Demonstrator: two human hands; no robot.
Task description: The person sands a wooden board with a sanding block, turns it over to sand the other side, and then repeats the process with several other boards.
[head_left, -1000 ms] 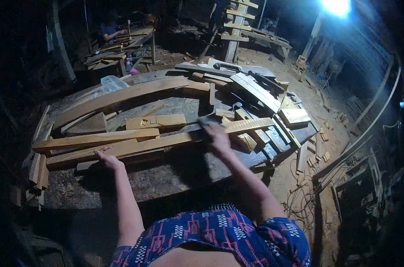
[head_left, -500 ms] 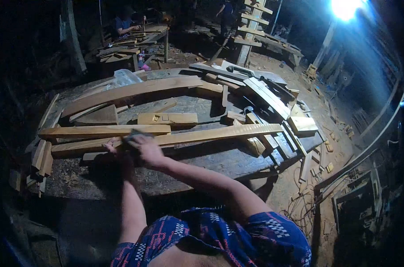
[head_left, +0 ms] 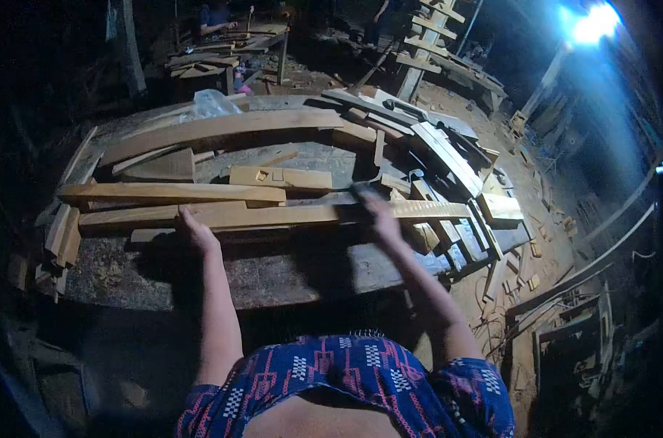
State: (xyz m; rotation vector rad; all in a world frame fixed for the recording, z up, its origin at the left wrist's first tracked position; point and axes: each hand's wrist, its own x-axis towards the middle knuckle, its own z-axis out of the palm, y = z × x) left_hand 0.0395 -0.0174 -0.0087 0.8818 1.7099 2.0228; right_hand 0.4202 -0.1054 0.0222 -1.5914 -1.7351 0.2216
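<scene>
A long, pale wooden bar (head_left: 295,216) lies across the workbench in front of me, its right stretch showing fine ripples. My left hand (head_left: 197,229) grips the bar left of its middle, with the thumb on top and the other fingers hidden. Farther right, my right hand (head_left: 380,219) is on the same bar, smeared by motion. Under its fingers is a dark, flat piece (head_left: 362,193), too blurred to name exactly. Just behind the bar lies another wooden bar (head_left: 163,193), and beyond that a block with square mortises (head_left: 302,179).
A curved plank (head_left: 222,130) and a clear plastic bag (head_left: 209,104) lie toward the bench's far side. Metal squares, boards and a wooden block (head_left: 501,207) crowd the right end. Stacked offcuts (head_left: 63,235) stand at the left. Another person (head_left: 215,20) is at a back table.
My right hand has slid right along the bar with the dark piece, away from my left hand. My left hand stays near the same place on the bar. The view has shifted slightly.
</scene>
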